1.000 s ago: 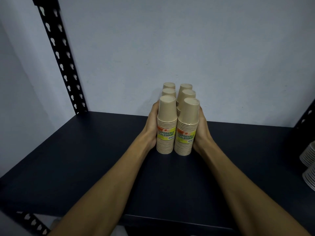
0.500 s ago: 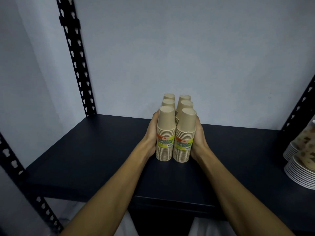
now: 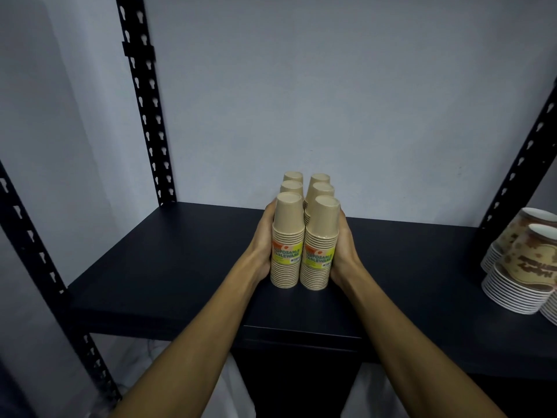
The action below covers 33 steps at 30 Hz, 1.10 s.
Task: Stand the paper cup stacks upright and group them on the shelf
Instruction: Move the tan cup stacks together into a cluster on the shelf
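Observation:
Several tan paper cup stacks stand upright, upside down, in two tight rows on the dark shelf. The two front stacks carry yellow and orange labels. My left hand presses flat against the left side of the group. My right hand presses against the right side. The cups hide the fingertips of both hands.
Stacks of printed brown-and-white paper bowls stand at the shelf's right end. Black perforated uprights rise at the back left, front left and back right. A pale wall closes the back.
The view has drawn back and up, showing more of the shelf front and the bowls at right. Both hands stay pressed on the sides of the cup group.

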Tool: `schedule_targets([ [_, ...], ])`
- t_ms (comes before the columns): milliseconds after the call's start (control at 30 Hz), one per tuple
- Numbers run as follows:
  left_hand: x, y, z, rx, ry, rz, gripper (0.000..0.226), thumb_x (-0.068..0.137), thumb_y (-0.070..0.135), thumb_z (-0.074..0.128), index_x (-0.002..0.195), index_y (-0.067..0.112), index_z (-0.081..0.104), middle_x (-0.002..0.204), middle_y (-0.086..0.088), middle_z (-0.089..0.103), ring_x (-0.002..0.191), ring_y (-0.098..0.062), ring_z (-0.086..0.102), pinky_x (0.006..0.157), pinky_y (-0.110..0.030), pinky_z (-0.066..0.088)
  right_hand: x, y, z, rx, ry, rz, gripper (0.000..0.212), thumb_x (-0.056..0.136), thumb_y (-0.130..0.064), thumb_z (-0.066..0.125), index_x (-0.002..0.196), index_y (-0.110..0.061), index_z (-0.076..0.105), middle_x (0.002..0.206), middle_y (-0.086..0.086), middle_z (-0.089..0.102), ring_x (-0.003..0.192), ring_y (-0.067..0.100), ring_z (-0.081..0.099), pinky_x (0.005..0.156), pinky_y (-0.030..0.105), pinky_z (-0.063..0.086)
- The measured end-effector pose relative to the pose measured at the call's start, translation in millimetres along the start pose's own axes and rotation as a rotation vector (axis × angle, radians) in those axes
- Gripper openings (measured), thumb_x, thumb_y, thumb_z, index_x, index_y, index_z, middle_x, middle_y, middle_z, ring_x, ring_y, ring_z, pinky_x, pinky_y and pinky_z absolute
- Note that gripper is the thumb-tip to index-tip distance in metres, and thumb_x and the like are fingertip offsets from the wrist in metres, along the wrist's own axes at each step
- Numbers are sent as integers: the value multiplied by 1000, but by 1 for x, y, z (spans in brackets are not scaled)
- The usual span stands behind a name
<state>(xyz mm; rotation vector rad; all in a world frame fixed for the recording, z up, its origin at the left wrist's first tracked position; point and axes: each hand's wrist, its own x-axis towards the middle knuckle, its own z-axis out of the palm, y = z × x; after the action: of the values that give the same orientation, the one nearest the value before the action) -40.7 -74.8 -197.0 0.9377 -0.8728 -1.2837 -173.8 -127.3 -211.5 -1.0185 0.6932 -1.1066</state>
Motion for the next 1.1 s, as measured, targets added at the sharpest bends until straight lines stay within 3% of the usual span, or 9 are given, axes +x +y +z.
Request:
schedule_targets([
  [133, -4, 3, -5, 17, 105, -23, 69, 100, 67, 30, 128, 16, 67, 123, -11, 72, 115, -29, 68, 100, -47, 51, -6, -3, -2, -106, 20, 15, 69, 98, -72, 32, 125, -22, 71, 124, 10, 73, 118, 29, 68, 107, 55, 47],
  [267, -3, -6, -28, 108, 201, 27, 101, 76, 92, 40, 151, 25, 45, 153, -4, 50, 139, -23, 49, 119, -53, 32, -17, -2, -8, -236, 58, -25, 75, 93, -78, 26, 141, -30, 58, 135, 2, 67, 127, 22, 62, 112, 54, 43],
  [367, -31, -6, -28, 235, 270, 114, 82, 94, 75, 29, 154, 21, 40, 157, -3, 43, 144, -19, 41, 123, -46, 27, -33, 1, -18, -373, 92, -95, 83, 91, -81, 22, 152, -29, 44, 152, -1, 52, 139, 17, 49, 119, 52, 34],
  [500, -65, -17, -39, 354, 175, 181, 78, 86, 71, 45, 146, 21, 49, 148, 3, 53, 136, -10, 50, 118, -39, 37, -66, 4, -36, -454, 107, -193, 83, 89, -79, 27, 149, -25, 46, 150, -4, 52, 138, 11, 48, 119, 46, 34],
  [633, -73, -19, -40, 446, 96, 213, 59, 78, 47, 73, 129, 19, 59, 130, 7, 66, 124, -4, 60, 107, -28, 48, -85, 1, -40, -564, 25, -247, 60, 82, -59, 68, 128, -23, 56, 132, -7, 62, 127, 9, 56, 108, 34, 45],
  [700, -72, -21, -39, 515, 62, 231, 59, 75, 40, 80, 126, 18, 60, 128, 7, 68, 123, -4, 61, 106, -29, 49, -87, 1, -38, -662, -22, -271, 45, 83, -45, 77, 120, -24, 60, 125, -11, 66, 124, 5, 57, 109, 36, 44],
  [800, -73, -22, -38, 560, 60, 243, 53, 77, 38, 80, 123, 20, 61, 124, 9, 69, 117, 1, 63, 106, -30, 50, -90, 1, -35, -715, -38, -300, 34, 85, -35, 79, 114, -25, 63, 120, -14, 69, 121, 2, 58, 112, 40, 43],
  [933, -76, -20, -37, 608, 56, 247, 50, 79, 42, 79, 122, 23, 61, 124, 12, 68, 118, 2, 62, 107, -34, 49, -92, -1, -34, -719, -35, -310, 31, 87, -33, 78, 114, -29, 64, 124, -12, 68, 128, 9, 57, 114, 47, 43],
  [1100, -77, -20, -39, 620, 54, 245, 62, 74, 53, 77, 126, 24, 59, 127, 13, 65, 118, 0, 59, 108, -39, 49, -96, -2, -28, -735, -20, -301, 30, 90, -24, 76, 116, -23, 64, 124, -11, 67, 124, 5, 58, 115, 41, 42],
])
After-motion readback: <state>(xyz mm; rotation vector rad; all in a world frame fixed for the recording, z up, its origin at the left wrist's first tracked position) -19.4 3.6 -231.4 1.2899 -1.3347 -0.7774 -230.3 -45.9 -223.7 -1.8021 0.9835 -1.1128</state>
